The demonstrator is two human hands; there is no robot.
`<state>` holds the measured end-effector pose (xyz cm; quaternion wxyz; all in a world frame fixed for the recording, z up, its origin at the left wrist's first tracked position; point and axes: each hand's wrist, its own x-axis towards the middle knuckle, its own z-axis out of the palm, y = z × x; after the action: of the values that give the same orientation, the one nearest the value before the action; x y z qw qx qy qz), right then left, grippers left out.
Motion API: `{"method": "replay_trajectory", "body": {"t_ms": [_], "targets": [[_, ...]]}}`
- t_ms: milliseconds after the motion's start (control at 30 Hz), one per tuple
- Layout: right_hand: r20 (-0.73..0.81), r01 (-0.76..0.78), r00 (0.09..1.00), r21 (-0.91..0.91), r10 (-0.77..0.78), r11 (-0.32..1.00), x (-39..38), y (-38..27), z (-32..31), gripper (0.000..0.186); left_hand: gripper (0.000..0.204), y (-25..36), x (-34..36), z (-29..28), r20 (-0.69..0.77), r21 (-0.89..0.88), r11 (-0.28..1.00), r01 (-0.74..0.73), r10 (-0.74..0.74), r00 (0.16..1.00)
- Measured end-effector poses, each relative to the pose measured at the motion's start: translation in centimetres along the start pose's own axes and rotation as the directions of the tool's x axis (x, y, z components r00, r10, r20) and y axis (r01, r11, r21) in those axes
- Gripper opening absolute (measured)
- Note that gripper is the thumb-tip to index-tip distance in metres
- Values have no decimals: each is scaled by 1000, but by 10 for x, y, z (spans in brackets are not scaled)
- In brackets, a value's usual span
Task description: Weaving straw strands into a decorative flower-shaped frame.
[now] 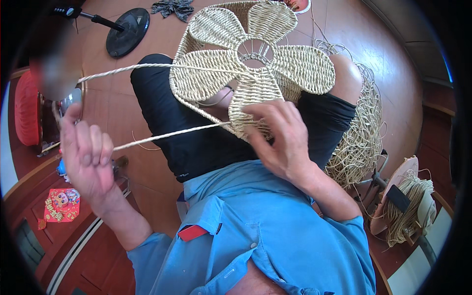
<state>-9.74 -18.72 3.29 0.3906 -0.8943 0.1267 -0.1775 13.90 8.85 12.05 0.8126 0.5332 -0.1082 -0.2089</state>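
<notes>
Head view — cord [167,137] stretched from woven flower [302,66].
It is gripped by left hand [93,157], fingers curled; lowest petal [255,96] is touched by right hand [285,140] — thumb spread from fingers.

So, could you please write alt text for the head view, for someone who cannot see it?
A seated person has a five-petal woven flower over the legs, the right hand at its lowest petal. A taut cord runs from near that petal to the left hand. A tangled heap of cord lies on the floor to the right.
</notes>
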Motion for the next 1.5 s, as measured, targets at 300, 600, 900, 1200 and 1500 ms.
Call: {"method": "replay_trajectory", "body": {"t_ms": [300, 600, 900, 1200, 1500], "targets": [[30, 40, 999, 82, -43, 996, 26, -3, 21, 10, 57, 14, 3, 74, 25, 534, 812, -235, 263, 964], [-29, -359, 927, 226, 375, 905, 14, 29, -27, 17, 11, -107, -32, 95, 345, 825, 502, -259, -84, 935], [35, -457, 877, 365, 479, 811, -1, 35, -29, 20, 21, -142, -48, 105, 534, 798, 299, -523, 53, 844], [79, -491, 852, 463, 517, 738, -8, 37, -25, 25, 41, -150, -60, 99, 625, 761, 171, -626, 69, 778], [103, -486, 841, 575, 531, 658, -10, 38, -19, 27, 53, -149, -66, 99, 639, 754, 147, -640, 58, 767]]}}
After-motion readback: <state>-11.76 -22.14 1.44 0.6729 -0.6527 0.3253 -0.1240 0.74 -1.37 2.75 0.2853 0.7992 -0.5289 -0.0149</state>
